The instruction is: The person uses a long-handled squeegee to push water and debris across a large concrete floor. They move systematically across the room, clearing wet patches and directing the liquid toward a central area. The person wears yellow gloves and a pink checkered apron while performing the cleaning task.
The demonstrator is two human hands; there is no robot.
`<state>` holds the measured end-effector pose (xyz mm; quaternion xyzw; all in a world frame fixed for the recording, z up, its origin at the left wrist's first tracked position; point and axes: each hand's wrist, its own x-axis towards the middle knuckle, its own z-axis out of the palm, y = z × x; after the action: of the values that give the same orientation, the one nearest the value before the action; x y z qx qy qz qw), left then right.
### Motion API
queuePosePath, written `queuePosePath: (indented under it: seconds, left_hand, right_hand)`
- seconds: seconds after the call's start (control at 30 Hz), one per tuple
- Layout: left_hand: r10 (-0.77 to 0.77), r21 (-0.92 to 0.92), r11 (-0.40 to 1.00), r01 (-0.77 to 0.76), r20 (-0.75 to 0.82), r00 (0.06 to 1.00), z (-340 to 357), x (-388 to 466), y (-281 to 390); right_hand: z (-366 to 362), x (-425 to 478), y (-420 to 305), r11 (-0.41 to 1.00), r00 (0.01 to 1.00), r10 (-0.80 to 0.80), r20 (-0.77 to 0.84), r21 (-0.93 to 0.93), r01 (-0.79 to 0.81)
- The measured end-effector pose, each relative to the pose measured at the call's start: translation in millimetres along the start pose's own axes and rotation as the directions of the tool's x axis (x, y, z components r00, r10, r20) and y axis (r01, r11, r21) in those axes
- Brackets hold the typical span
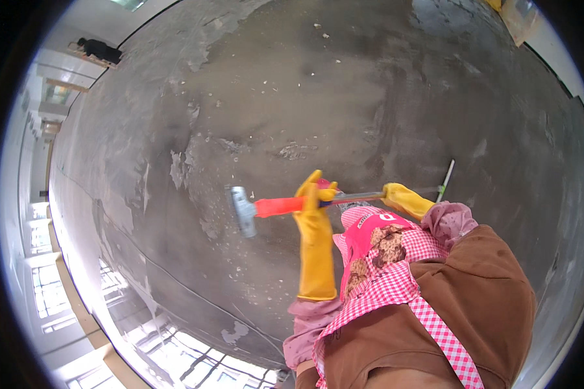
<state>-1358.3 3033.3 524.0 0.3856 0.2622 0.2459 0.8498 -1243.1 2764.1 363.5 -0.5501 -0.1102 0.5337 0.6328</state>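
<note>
My left hand (314, 206), in a yellow rubber glove, grips a long-handled tool near its orange-red sleeve (278, 206). Past the sleeve is the tool's pale grey-blue head (244, 212), blurred and over the grey floor. My right hand (403, 198), also yellow-gloved, is closed around the metal shaft (360, 196) in front of my pink apron (384, 238). Beside the right cuff, a thin white and green stick (446, 180) angles away; the picture does not settle whether it joins the tool.
The smooth, wet-looking concrete floor (297, 121) bears pale patches and small white crumbs. A thin dark line (194, 294), a cord or a seam, curves across the lower left. One person in dark clothing (101, 50) is by the far wall. Windows (51, 291) line the left side.
</note>
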Motion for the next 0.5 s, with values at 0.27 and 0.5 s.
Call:
queuePosePath:
  seconds: [0.27, 0.5]
  left_hand:
    - [0.341, 0.436, 0.835, -0.336, 0.071, 0.938, -52, 180, 229]
    - [0.448, 0.590, 0.693, -0.414, 0.098, 0.889, -62, 260, 370]
  right_hand:
    - [161, 307, -99, 0.631, 0.770, -0.637, -0.024, -0.590, 0.503]
    - [288, 488, -255, 0.732, 0.796, -0.599, 0.093, -0.340, 0.590]
